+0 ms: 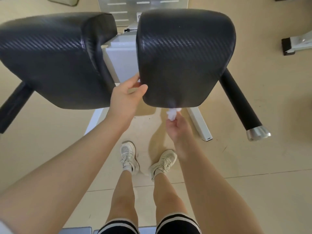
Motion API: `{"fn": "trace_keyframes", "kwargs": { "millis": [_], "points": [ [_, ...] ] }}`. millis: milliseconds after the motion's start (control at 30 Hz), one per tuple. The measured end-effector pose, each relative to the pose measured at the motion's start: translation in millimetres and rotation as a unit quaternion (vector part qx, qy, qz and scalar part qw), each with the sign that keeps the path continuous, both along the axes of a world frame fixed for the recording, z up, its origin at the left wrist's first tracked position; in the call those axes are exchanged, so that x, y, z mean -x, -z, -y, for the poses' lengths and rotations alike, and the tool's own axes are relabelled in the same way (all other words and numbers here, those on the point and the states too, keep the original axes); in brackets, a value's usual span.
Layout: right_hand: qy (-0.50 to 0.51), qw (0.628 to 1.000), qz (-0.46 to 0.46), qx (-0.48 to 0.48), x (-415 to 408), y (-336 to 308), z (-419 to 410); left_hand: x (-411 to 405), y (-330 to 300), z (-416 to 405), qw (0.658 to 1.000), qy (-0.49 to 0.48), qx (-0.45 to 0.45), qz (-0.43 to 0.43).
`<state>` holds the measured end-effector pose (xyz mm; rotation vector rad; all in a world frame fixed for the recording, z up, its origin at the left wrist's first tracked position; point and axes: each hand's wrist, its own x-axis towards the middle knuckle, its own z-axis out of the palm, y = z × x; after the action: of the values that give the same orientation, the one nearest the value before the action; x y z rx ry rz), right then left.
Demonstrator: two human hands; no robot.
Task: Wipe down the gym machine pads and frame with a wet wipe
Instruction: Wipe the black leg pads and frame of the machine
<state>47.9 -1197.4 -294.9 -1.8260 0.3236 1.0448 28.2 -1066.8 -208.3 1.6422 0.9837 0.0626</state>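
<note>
Two black textured pads sit side by side on a white machine frame. The left pad is wide; the right pad is taller. My left hand grips the right pad's lower left edge, thumb on top and fingers curled underneath. My right hand pinches a crumpled white wet wipe just under the right pad's near edge, the wipe touching that edge.
Black foam handles jut out at the left and at the right, the right one ending in a silver cap. A white frame foot lies on the beige tile floor. My feet in white sneakers stand below. Another machine's foot is at the far right.
</note>
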Motion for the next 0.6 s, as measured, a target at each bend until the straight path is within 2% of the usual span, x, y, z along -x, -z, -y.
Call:
{"fn": "trace_keyframes", "kwargs": {
  "millis": [33, 67, 100, 133, 200, 267, 367, 400, 433, 500, 533, 600],
  "points": [
    [0.083, 0.996, -0.044, 0.005, -1, -1, -3, 1, -1, 0, 1.000, 0.008, -0.002, 0.002],
    [0.110, 0.991, -0.071, -0.001, -2, 4, -3, 2, 0, 0, 1.000, 0.011, 0.005, 0.005],
    [0.098, 0.990, -0.089, -0.039, -3, -2, -9, 2, 0, -1, 1.000, 0.010, 0.026, 0.009],
    [0.131, 0.982, -0.107, -0.087, -3, -4, -16, 3, 1, -2, 0.998, 0.011, 0.055, 0.012],
    [0.198, 0.967, -0.124, -0.096, 3, -9, -40, 7, 0, -7, 0.992, 0.030, 0.117, 0.018],
    [0.196, 0.966, -0.120, -0.116, 10, -35, -55, 13, -4, -16, 0.985, 0.048, 0.168, 0.016],
    [0.100, 0.989, -0.035, -0.099, 6, -81, -57, 25, -13, -32, 0.980, 0.033, 0.195, 0.014],
    [0.077, 0.993, 0.023, -0.086, -2, -94, -57, 28, -18, -38, 0.979, 0.018, 0.200, 0.018],
    [0.036, 0.991, 0.122, -0.045, -11, -110, -59, 30, -23, -43, 0.978, 0.005, 0.207, 0.023],
    [-0.124, 0.930, 0.341, 0.057, -31, -133, -70, 33, -36, -53, 0.975, 0.000, 0.219, 0.030],
    [-0.229, 0.877, 0.411, 0.099, -37, -140, -78, 34, -41, -58, 0.975, 0.002, 0.222, 0.032],
    [-0.427, 0.739, 0.485, 0.188, -39, -145, -95, 35, -51, -68, 0.971, 0.000, 0.236, 0.035]
  ]
}}
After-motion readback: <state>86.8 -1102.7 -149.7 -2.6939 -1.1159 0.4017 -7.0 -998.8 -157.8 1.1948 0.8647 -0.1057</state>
